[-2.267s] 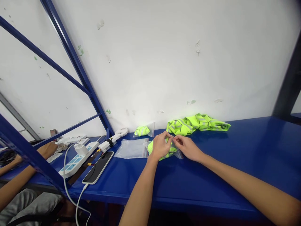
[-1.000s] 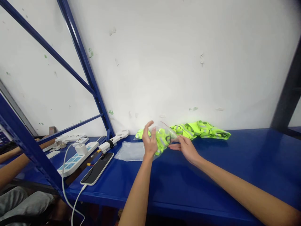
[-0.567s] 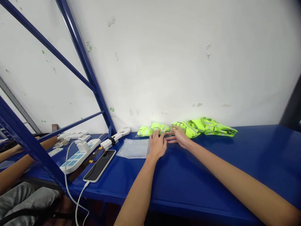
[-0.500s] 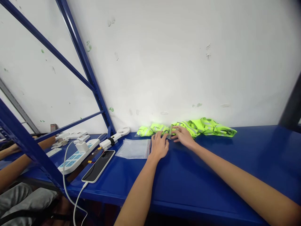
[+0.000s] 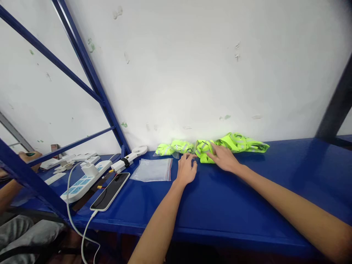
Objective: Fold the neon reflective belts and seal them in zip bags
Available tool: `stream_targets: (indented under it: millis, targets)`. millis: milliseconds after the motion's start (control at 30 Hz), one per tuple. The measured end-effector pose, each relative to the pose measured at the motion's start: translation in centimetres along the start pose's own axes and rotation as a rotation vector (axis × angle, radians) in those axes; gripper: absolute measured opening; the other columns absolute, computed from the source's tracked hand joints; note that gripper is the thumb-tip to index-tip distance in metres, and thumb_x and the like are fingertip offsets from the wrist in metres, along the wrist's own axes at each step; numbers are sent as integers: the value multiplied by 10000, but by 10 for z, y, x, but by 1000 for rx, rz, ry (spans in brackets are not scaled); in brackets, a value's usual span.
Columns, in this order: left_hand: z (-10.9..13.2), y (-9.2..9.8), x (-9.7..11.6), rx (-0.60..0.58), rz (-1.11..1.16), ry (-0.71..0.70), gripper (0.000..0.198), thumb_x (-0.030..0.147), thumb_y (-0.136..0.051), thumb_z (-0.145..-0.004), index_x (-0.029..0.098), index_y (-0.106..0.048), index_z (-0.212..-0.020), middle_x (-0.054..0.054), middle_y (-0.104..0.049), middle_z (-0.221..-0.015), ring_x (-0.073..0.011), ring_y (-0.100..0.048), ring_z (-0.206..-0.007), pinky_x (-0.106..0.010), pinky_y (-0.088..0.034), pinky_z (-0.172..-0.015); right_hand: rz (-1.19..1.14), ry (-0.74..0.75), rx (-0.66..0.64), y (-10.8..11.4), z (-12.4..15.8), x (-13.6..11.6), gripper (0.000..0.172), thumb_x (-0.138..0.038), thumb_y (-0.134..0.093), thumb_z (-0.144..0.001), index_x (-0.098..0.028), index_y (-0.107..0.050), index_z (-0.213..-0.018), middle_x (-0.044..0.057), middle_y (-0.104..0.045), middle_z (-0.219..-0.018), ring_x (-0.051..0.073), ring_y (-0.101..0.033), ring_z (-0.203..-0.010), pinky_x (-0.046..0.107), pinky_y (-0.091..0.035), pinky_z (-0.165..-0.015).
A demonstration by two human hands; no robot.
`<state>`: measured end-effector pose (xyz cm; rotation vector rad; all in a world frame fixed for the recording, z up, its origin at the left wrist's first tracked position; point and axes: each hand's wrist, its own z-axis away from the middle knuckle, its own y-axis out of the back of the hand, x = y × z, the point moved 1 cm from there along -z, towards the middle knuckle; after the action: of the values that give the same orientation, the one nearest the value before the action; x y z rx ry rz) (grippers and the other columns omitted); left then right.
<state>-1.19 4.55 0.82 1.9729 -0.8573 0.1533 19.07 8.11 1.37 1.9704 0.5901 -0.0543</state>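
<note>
Against the wall lies a row of neon yellow-green bundles with silver reflective bands, which look like reflective vests. My right hand (image 5: 224, 157) is at the middle reflective vest (image 5: 205, 147), with thumb and fingers apart on its right edge; part of the grip is hidden. My left hand (image 5: 187, 169) rests on the table just in front of the bagged bundles, fingers loosely stretched and nothing seen in it. Two smaller bundles (image 5: 173, 147), wrapped in clear plastic, lie beyond it. Another loose vest (image 5: 242, 143) stretches to the right of my right hand.
Left of my left hand lie flat clear zip bags (image 5: 151, 170). Further left are a phone (image 5: 110, 192) on a white cable, a power strip (image 5: 86, 181) and a small white fan (image 5: 139, 150). A blue shelf post (image 5: 93, 77) separates another person's arm (image 5: 12, 189).
My right hand has moved right, from beside the bagged bundles onto the middle vest. My left hand has drawn slightly away from the zip bags. The view has shifted a little.
</note>
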Motion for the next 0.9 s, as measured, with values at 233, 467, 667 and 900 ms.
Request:
stream_targets:
  millis: [233, 467, 667, 900]
  targets:
    - [2, 8, 0, 69, 126, -16, 334, 206, -420, -914, 231, -519, -1231, -77, -555, -1203, -210, -536, -1144, -363, -428, -1002, -142, 10, -27, 3, 3, 16, 398, -448, -543, -849, -190, -657, -1130, 148, -595, -1201, 333, -519, -1164, 451, -404, -957]
    - [5, 3, -9, 15, 152, 24, 371, 203, -439, -894, 223, -499, -1260, -85, -555, -1232, -213, -577, -1068, -379, -456, -964, -285, 144, -68, 1, 4, 24, 624, -308, -630, -768, -222, -483, -1368, 118, -570, -1338, 321, -546, -1178, 459, -405, -989]
    - [6, 4, -10, 23, 236, 38, 573, 235, -503, -878, 234, -318, -1421, -107, -499, -1325, -222, -554, -1120, -408, -436, -1001, -817, -212, 198, 25, -2, 12, 386, -295, -620, -757, -189, -662, -1126, 89, -696, -1100, 244, -669, -823, 397, -546, -773]
    - [9, 19, 9, 69, 163, -139, 789, 266, -642, -785, 240, -241, -1463, -129, -228, -1520, -294, -239, -1412, -459, -247, -1152, -1509, -351, -79, 25, 4, -8, 391, -288, -634, -790, -208, -619, -1172, 65, -714, -933, 176, -636, -588, 257, -515, -395]
